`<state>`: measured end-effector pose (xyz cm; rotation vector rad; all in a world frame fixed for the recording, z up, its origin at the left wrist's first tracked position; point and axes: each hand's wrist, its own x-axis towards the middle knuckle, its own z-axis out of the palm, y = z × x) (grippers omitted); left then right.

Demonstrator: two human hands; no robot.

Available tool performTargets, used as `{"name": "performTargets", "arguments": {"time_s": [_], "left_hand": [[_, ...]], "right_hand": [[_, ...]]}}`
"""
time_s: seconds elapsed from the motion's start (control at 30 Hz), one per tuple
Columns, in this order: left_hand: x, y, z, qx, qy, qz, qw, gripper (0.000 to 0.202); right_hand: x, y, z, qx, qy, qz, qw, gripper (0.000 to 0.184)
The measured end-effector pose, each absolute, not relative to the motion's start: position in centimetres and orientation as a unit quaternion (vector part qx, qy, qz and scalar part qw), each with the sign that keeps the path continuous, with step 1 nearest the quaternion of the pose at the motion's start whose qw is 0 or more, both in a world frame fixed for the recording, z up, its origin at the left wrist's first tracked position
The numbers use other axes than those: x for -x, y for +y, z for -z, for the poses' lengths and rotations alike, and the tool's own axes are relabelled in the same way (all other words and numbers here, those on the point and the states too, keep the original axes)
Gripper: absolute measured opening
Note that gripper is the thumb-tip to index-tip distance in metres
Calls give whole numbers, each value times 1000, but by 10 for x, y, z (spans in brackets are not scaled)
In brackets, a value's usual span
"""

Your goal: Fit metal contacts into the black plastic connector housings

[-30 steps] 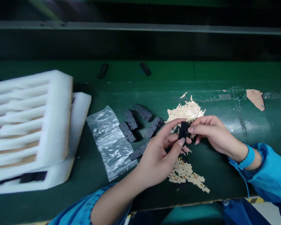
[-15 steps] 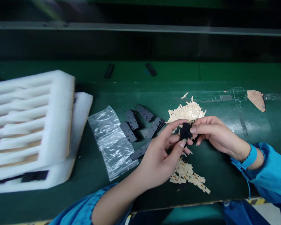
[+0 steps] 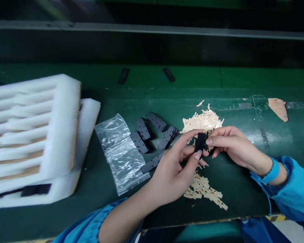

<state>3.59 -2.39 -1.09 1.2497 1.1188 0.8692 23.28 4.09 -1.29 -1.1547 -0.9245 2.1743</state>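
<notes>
My left hand [image 3: 176, 170] pinches a small black flat part [image 3: 199, 142] between thumb and fingers, holding it over the table. From the right, my right hand [image 3: 229, 141] is closed at the part's edge, thumb and forefinger pressed together on a small dark piece whose kind I cannot make out. Behind the hands lies a heap of small cream-coloured strips [image 3: 204, 120]. A second pile of cream pieces [image 3: 205, 190] with brownish marks lies nearer, below my left fingers. Several dark grey perforated plates [image 3: 143, 128] rest left of my left hand.
A clear plastic bag [image 3: 121, 155] lies flat beside the plates. White slotted foam trays [image 3: 66, 128] are stacked at the left. Two black oblong pieces, one left [image 3: 123, 76] and one right [image 3: 168, 74], lie on the green raised strip behind. A torn brown scrap [image 3: 278, 108] lies at right.
Both hands stay in nearly the same place. The black part has turned slightly in my left fingers, and my right fingers remain at its edge. The two pieces on the moving back strip have shifted right.
</notes>
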Motion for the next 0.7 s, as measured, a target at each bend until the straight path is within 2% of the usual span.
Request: {"name": "performTargets", "arguments": {"time_s": [0.47, 0.7], "left_hand": [[-36, -23, 13, -533, 480, -372, 588, 47], [-35, -23, 11, -528, 484, -372, 591, 46]], "right_hand": [[-229, 37, 15, 444, -369, -771, 269, 21], [-226, 33, 13, 459, -378, -746, 299, 18]]}}
